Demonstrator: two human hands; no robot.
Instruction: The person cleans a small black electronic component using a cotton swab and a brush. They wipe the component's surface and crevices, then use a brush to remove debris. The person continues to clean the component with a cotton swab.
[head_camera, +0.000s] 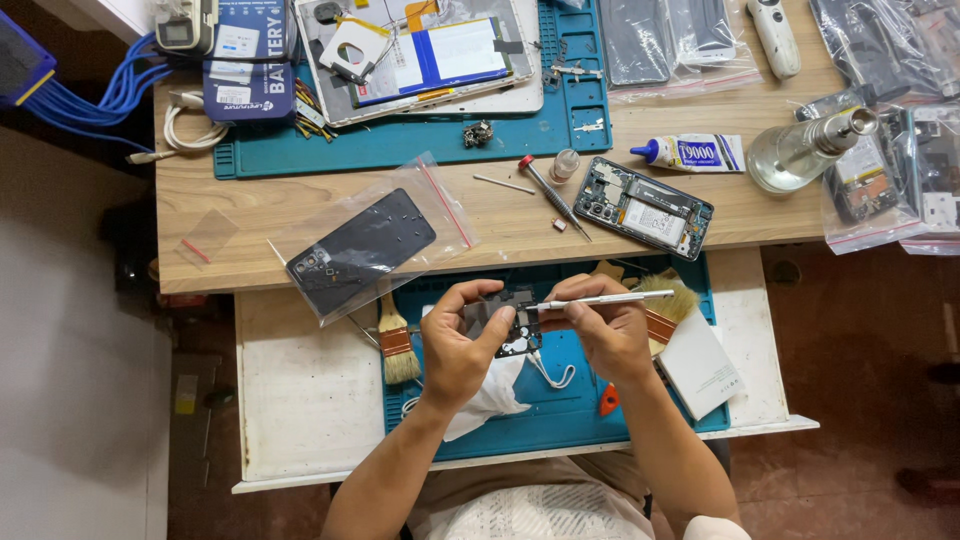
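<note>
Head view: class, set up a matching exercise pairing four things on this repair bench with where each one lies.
Things:
1. glue tube
2. paintbrush
3. opened phone
4. black back cover

Places:
A. inside a clear plastic bag
B. beside the glass bottle
C. left of the left hand
D. on the wooden desk, above the right hand

Pairs: 1-B, 2-C, 3-D, 4-A

Bright, even overhead light; soft shadows — sharp focus; dim floor edges.
</note>
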